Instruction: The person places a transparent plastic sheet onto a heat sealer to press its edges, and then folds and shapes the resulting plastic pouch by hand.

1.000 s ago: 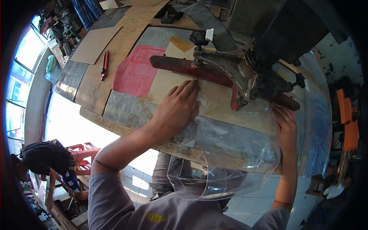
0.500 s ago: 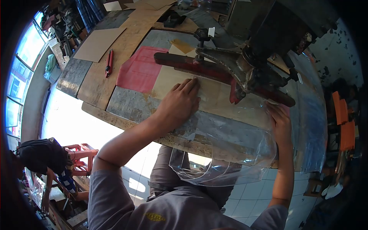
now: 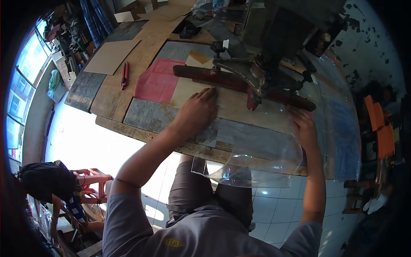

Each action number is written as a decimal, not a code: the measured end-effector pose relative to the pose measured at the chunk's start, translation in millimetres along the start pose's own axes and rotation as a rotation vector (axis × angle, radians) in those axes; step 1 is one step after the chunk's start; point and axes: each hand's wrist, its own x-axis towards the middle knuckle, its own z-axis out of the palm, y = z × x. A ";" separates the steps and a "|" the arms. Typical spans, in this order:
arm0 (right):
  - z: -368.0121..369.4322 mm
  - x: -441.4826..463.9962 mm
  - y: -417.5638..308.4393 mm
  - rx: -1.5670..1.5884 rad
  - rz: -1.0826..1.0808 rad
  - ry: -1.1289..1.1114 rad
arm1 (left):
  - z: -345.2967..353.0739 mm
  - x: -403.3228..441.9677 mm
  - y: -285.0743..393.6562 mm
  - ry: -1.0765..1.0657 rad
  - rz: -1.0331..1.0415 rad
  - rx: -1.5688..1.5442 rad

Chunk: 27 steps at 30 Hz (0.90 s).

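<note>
My left hand (image 3: 198, 110) lies on the clear plastic sheet (image 3: 261, 143), its fingers stretched toward the dark red press bar (image 3: 214, 78). At the bar's right end my right hand (image 3: 305, 125) rests on the sheet's edge with fingers extended; its thumb is hidden. The sheet curves over the table's front edge above my lap. Beneath lies a cream-coloured strip (image 3: 186, 91), with a red sheet (image 3: 156, 81) to its left. A metal bracket (image 3: 239, 68) of the machine holds the bar.
A red cutter knife (image 3: 124, 76) and a brown board (image 3: 111, 55) lie on the table (image 3: 105, 100) at left. Another person in a dark cap (image 3: 47, 182) bends beside a red stool (image 3: 95, 184) at lower left. Blue-tinted plastic (image 3: 346, 150) hangs at right, near orange pieces (image 3: 385, 141).
The view has shifted with my head. The clear sheet's loose front part has sunk and bulges less over my lap. Both hands have stayed beside the bar.
</note>
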 end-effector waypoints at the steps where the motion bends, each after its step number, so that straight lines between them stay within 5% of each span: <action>1: -1.7 -2.4 0.4 0.025 0.025 -0.020 | -1.6 -1.9 -1.9 0.006 0.025 -0.003; 7: -19.5 -37.6 -11.4 0.168 0.131 0.040 | -37.7 -39.3 -9.5 -0.066 -0.100 -0.338; 15: -20.5 -137.4 -49.9 0.138 0.550 0.423 | -32.1 -175.4 10.7 0.337 -0.266 0.103; 18: -10.0 -143.5 -51.5 0.067 0.517 0.504 | -6.2 -187.8 12.7 0.498 -0.291 0.268; 21: -22.3 -132.1 -57.6 0.120 0.662 0.400 | -26.3 -173.7 17.4 0.521 -0.300 0.115; 27: -46.9 -51.7 -39.1 0.433 0.465 0.229 | -81.9 -74.5 12.9 0.135 -0.242 -0.134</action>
